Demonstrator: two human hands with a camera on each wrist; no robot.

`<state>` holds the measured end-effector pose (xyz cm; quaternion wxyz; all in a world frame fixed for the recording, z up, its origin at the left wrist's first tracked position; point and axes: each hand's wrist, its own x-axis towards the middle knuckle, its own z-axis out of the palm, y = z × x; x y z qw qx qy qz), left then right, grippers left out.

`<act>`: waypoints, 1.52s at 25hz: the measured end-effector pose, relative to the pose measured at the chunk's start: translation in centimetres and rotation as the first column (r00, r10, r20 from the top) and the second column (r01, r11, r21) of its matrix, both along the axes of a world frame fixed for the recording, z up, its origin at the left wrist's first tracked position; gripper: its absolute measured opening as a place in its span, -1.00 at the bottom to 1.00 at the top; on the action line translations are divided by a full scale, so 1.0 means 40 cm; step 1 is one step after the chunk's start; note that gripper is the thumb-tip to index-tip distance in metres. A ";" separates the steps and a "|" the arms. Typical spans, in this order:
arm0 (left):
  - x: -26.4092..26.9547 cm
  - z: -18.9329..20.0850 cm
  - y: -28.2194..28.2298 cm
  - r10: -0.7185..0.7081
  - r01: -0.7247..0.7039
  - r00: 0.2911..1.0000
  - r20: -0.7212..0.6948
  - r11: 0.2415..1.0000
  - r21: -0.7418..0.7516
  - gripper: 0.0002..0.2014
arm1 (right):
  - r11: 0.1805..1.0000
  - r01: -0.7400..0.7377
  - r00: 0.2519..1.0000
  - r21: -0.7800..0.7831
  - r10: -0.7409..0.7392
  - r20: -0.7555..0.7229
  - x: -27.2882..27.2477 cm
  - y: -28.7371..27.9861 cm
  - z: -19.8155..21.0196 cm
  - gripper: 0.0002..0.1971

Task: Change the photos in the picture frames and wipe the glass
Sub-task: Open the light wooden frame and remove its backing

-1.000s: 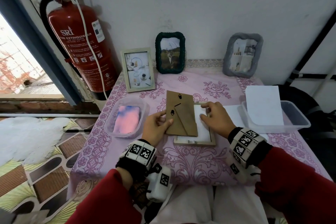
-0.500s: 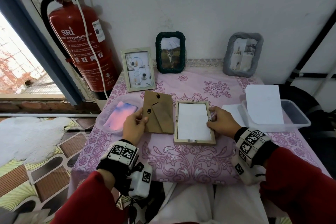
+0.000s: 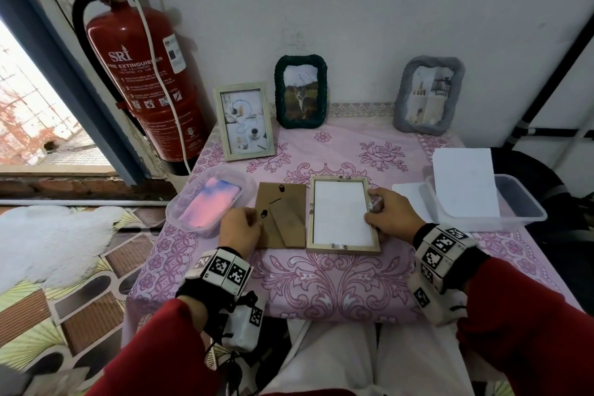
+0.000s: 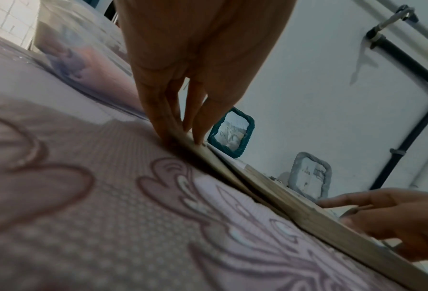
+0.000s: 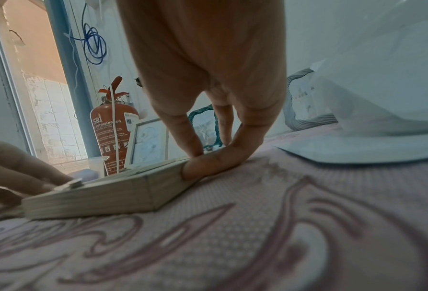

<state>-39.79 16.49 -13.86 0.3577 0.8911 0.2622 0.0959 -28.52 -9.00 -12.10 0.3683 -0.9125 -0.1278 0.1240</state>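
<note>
A pale wooden frame [image 3: 341, 249] lies face down in the middle of the pink tablecloth [image 3: 321, 280], the white back of a photo [image 3: 340, 212] showing inside it. Its brown backing board [image 3: 283, 219] lies flat just to the left, stand side up. My left hand [image 3: 257, 219] pinches the board's left edge; in the left wrist view the fingers [image 4: 169, 126] close on the thin edge of the board [image 4: 209, 155]. My right hand [image 3: 369, 210] grips the frame's right side, and in the right wrist view the thumb [image 5: 207, 164] presses on the side of the frame [image 5: 95, 195].
Three framed photos stand along the wall: pale wood [image 3: 244, 122], green [image 3: 300, 92], grey [image 3: 429, 95]. A tub with a pink cloth [image 3: 209, 201] sits left of the board. A clear tub [image 3: 520, 206] with a white sheet [image 3: 463, 182] sits at the right. A fire extinguisher [image 3: 144, 80] stands at the left.
My left hand lifted the backing board off the frame, carried it left and laid it flat beside the frame. The right hand stayed on the frame's right edge.
</note>
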 end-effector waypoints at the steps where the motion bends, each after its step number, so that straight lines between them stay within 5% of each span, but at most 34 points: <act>1: -0.002 -0.002 -0.001 -0.011 0.013 0.999 -0.032 0.999 0.053 -0.71 | 1.000 -0.003 1.000 0.002 0.003 0.002 -0.001 0.000 0.000 -0.44; 3: -0.003 -0.002 -0.011 -0.079 0.084 0.996 -0.036 0.986 0.148 -0.69 | 1.000 -0.015 1.000 -0.001 0.015 0.012 0.000 -0.002 -0.002 -0.45; 6: 0.003 0.003 -0.037 -0.299 0.300 0.954 -0.030 0.949 0.100 -0.58 | 1.000 -0.025 0.999 0.000 0.025 0.035 0.000 -0.004 -0.006 -0.53; 9: 0.008 -0.003 -0.044 -0.431 0.448 0.882 -0.193 0.892 0.055 -0.41 | 1.000 -0.028 0.998 -0.003 0.029 0.061 0.001 -0.005 -0.011 -0.58; 13: 0.012 -0.007 -0.037 -0.412 0.441 0.884 -0.220 0.892 0.101 -0.37 | 0.999 -0.039 0.996 -0.005 0.039 0.079 0.004 -0.006 -0.017 -0.56; 16: 0.032 0.007 -0.055 -0.381 0.395 0.916 -0.123 0.911 0.118 -0.46 | 0.999 -0.043 0.994 0.004 0.042 0.105 0.005 -0.010 -0.022 -0.62; 19: 0.074 0.036 -0.089 -0.481 0.480 0.876 -0.031 0.865 0.149 -0.46 | 0.998 -0.066 0.991 0.012 0.064 0.119 0.007 -0.014 -0.024 -0.63; 23: 0.145 0.056 -0.129 -0.592 0.635 0.773 -0.228 0.718 0.286 -0.18 | 0.995 -0.099 0.986 0.003 0.097 0.136 0.008 -0.019 -0.024 -0.62; 29: 0.204 0.069 -0.118 -0.562 0.778 0.607 -0.562 0.563 0.278 0.14 | 0.994 -0.108 0.985 0.020 0.104 0.138 0.012 -0.024 -0.027 -0.58; 38: 0.211 0.060 -0.102 -0.542 0.830 0.540 -0.644 0.469 0.302 0.26 | 0.994 -0.101 0.991 0.037 0.097 0.097 0.022 -0.025 -0.037 -0.50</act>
